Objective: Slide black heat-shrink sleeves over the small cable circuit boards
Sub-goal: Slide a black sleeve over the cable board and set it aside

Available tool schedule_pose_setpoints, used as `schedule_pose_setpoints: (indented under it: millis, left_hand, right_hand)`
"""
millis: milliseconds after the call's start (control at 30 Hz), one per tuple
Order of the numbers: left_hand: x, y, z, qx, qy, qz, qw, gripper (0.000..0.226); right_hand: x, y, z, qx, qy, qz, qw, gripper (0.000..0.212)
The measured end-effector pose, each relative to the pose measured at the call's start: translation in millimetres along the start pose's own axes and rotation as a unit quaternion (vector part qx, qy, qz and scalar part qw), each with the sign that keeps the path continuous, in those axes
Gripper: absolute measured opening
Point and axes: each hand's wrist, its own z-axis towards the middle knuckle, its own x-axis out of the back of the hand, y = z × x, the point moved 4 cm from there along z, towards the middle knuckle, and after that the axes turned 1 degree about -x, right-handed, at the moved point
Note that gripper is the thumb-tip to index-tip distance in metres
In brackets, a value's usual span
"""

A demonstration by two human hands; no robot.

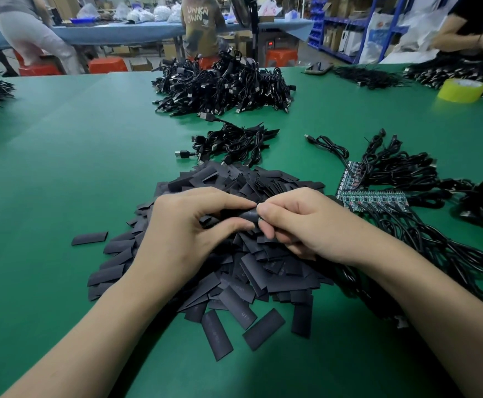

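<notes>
Your left hand (188,225) has thumb and fingers curled round one black sleeve (247,216), held just above the sleeve pile (234,282). Your right hand (300,225) pinches that sleeve's right end, fingers bent; can't tell if a board is inside. Green circuit boards (375,198) lie in rows right of the pile on the green table (62,168), with cables (401,168) attached.

So I've got one black sleeve (247,216) lying roughly sideways, pinched between my left hand (188,225) and right hand (300,222), just above the big heap of flat black sleeves (251,282) near me. Green circuit boards (375,198) sit in rows just right of the heap, with their black cables (401,170) bunched further right.
</notes>
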Motion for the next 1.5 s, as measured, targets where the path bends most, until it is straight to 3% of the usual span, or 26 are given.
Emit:
schedule_pose_setpoints:
  millis: [200,333,833,1500]
  left_hand:
    - [0.7,-0.8,0.4,0.021,0.017,0.011,1.000,0.020]
    - [1.5,-4.7,0.0,0.040,0.042,0.013,0.998,0.020]
    - [0.0,2.4,-2.0,-0.011,0.027,0.035,0.999,0.018]
    - [-1.0,3.8,-2.8,0.003,0.038,0.026,0.999,0.017]
  right_hand:
    - [3.8,-0.1,1.5,0.022,0.031,-0.027,0.999,0.028]
    - [9.9,4.3,3.1,0.025,0.069,0.033,0.997,0.011]
    - [4.5,10.2,8.1,0.011,0.067,0.058,0.996,0.010]
    - [4.7,2.0,3.5,0.014,0.050,0.093,0.994,0.017]
